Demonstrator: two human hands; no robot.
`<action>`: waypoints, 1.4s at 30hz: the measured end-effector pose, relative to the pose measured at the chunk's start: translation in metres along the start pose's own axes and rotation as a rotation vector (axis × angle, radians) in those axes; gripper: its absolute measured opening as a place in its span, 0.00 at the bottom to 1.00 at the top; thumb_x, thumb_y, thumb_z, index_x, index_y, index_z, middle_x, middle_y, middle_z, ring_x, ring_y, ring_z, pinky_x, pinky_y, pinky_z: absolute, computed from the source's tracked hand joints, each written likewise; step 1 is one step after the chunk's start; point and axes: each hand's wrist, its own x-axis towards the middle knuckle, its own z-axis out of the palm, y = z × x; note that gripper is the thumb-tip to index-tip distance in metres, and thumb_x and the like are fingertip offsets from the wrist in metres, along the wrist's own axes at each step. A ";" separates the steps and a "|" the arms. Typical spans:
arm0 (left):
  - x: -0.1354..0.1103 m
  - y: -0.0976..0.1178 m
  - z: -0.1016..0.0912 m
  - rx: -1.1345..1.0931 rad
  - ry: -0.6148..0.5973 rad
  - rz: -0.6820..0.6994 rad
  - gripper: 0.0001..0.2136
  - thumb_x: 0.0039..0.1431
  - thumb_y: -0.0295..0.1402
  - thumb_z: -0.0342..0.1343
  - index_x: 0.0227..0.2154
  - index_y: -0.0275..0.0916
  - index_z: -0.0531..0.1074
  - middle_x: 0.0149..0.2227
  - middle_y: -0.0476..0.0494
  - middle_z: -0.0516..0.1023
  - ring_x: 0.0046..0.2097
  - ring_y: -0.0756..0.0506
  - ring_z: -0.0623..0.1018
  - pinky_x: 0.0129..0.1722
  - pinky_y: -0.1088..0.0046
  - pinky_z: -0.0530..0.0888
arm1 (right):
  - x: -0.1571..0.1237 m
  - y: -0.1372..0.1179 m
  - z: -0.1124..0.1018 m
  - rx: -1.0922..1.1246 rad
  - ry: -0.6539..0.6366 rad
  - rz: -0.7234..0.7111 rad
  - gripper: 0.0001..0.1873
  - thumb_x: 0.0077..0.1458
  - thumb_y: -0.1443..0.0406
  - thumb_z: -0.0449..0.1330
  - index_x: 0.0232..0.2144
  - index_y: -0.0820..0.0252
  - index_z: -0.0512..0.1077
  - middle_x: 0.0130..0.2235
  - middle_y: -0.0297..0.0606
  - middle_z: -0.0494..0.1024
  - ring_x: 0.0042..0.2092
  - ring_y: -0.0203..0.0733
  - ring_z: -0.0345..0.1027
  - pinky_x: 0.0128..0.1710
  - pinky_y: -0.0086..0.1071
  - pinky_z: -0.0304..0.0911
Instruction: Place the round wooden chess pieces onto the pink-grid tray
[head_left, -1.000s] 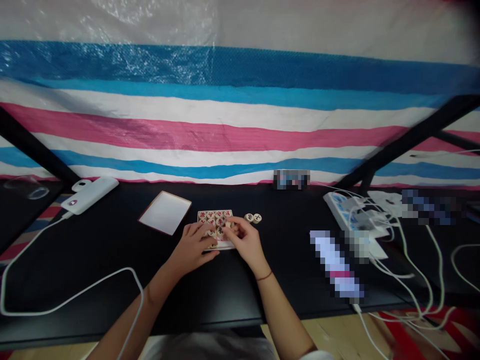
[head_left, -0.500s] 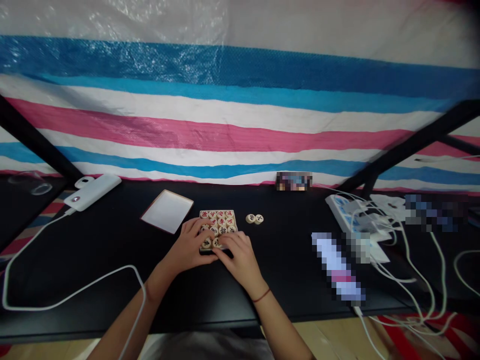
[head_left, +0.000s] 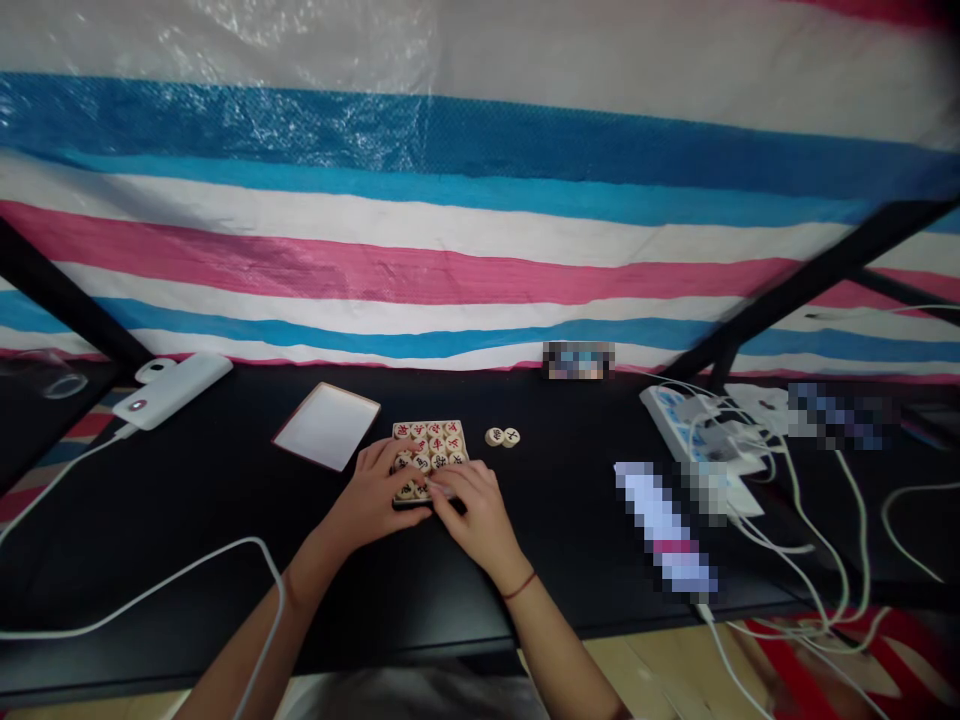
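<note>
A small open box (head_left: 393, 432) on the black table holds rows of round xiangqi pieces (head_left: 435, 430), with red characters at the back and black ones nearer me. My left hand (head_left: 375, 492) curls around the box's left side, fingers over the pieces and thumb along the front edge. At the front right corner, my right hand (head_left: 474, 508) has its thumb and fingers closed at a xiangqi piece, which they mostly cover. Two loose xiangqi pieces (head_left: 502, 437) lie side by side to the right of the box.
A box lid (head_left: 326, 425), white inside, lies left of the box. Further left is a white power bank (head_left: 176, 388) with a cable crossing above my left forearm. To the right are a blurred phone (head_left: 664, 525), a power strip (head_left: 669, 412) and tangled cables. Striped sheeting (head_left: 450, 280) hangs behind.
The whole view has shifted slightly. The right fingertips have moved a little over the front row and now cover more of it. My left hand stays at the box.
</note>
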 end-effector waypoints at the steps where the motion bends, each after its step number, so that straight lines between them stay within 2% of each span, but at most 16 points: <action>1: 0.000 0.000 0.000 0.003 -0.005 -0.003 0.10 0.50 0.38 0.64 0.36 0.44 0.75 0.54 0.42 0.68 0.56 0.36 0.65 0.56 0.54 0.63 | 0.002 0.005 -0.003 -0.004 0.042 0.009 0.07 0.61 0.64 0.56 0.37 0.55 0.74 0.40 0.39 0.78 0.43 0.44 0.67 0.43 0.39 0.61; 5: 0.000 -0.001 0.001 0.009 -0.021 -0.001 0.09 0.51 0.36 0.63 0.36 0.44 0.74 0.54 0.42 0.68 0.56 0.35 0.64 0.55 0.54 0.64 | 0.013 0.041 -0.022 -0.170 0.189 0.076 0.10 0.60 0.65 0.54 0.41 0.58 0.74 0.46 0.44 0.75 0.50 0.48 0.65 0.50 0.43 0.60; 8: 0.000 0.000 0.000 0.010 -0.028 -0.002 0.09 0.51 0.36 0.63 0.36 0.44 0.74 0.54 0.42 0.67 0.56 0.36 0.64 0.54 0.55 0.64 | 0.020 0.068 -0.032 -0.345 0.096 0.081 0.17 0.57 0.65 0.55 0.48 0.60 0.71 0.53 0.48 0.72 0.57 0.53 0.61 0.56 0.48 0.56; 12: 0.001 0.001 -0.001 0.015 -0.016 -0.013 0.09 0.52 0.35 0.62 0.37 0.44 0.74 0.54 0.42 0.68 0.56 0.36 0.65 0.54 0.56 0.65 | 0.023 0.088 -0.034 -0.389 -0.039 0.087 0.16 0.57 0.67 0.52 0.47 0.58 0.71 0.47 0.44 0.77 0.50 0.49 0.67 0.58 0.51 0.52; 18: 0.001 0.001 -0.001 0.001 -0.004 -0.005 0.10 0.52 0.35 0.62 0.39 0.45 0.75 0.53 0.42 0.68 0.55 0.36 0.65 0.53 0.55 0.65 | 0.025 0.099 -0.031 -0.336 -0.021 0.052 0.14 0.57 0.66 0.54 0.45 0.58 0.72 0.41 0.42 0.78 0.48 0.50 0.67 0.55 0.52 0.54; 21: 0.001 0.002 0.001 0.009 0.000 0.000 0.11 0.52 0.35 0.62 0.40 0.46 0.75 0.53 0.42 0.69 0.55 0.36 0.65 0.53 0.56 0.65 | 0.027 0.094 -0.032 -0.277 0.021 0.033 0.12 0.57 0.65 0.56 0.43 0.56 0.73 0.41 0.41 0.78 0.49 0.50 0.66 0.56 0.52 0.53; 25: 0.003 0.004 0.004 0.022 0.046 -0.004 0.11 0.51 0.35 0.63 0.39 0.43 0.74 0.52 0.41 0.70 0.54 0.36 0.66 0.54 0.56 0.64 | 0.022 0.063 -0.028 -0.137 0.180 0.070 0.10 0.56 0.62 0.60 0.42 0.55 0.74 0.41 0.40 0.79 0.47 0.49 0.67 0.53 0.50 0.57; 30: 0.016 0.011 0.008 -0.007 0.111 0.048 0.18 0.58 0.37 0.59 0.51 0.42 0.68 0.49 0.40 0.74 0.52 0.40 0.71 0.53 0.59 0.67 | 0.012 0.024 -0.011 0.193 0.225 0.134 0.10 0.53 0.60 0.64 0.38 0.56 0.75 0.37 0.38 0.78 0.41 0.45 0.69 0.44 0.41 0.66; 34: 0.028 0.018 0.016 -0.101 0.166 0.060 0.13 0.65 0.32 0.51 0.51 0.42 0.68 0.48 0.40 0.74 0.50 0.44 0.74 0.52 0.63 0.70 | 0.012 0.024 -0.006 0.324 0.259 0.200 0.12 0.51 0.59 0.66 0.38 0.56 0.75 0.36 0.39 0.76 0.40 0.43 0.70 0.42 0.38 0.68; 38: 0.033 0.026 0.022 -0.197 0.172 0.016 0.13 0.64 0.31 0.50 0.51 0.43 0.68 0.49 0.42 0.75 0.51 0.44 0.74 0.52 0.64 0.72 | 0.012 0.031 -0.009 0.349 0.252 0.222 0.13 0.50 0.59 0.67 0.37 0.56 0.76 0.36 0.39 0.76 0.40 0.43 0.70 0.42 0.38 0.68; 42: 0.032 0.029 0.022 -0.202 0.175 0.002 0.13 0.63 0.29 0.50 0.49 0.43 0.70 0.46 0.42 0.75 0.49 0.44 0.75 0.51 0.63 0.73 | 0.011 0.032 -0.009 0.363 0.226 0.206 0.11 0.50 0.59 0.66 0.36 0.55 0.76 0.36 0.39 0.76 0.40 0.43 0.70 0.44 0.39 0.67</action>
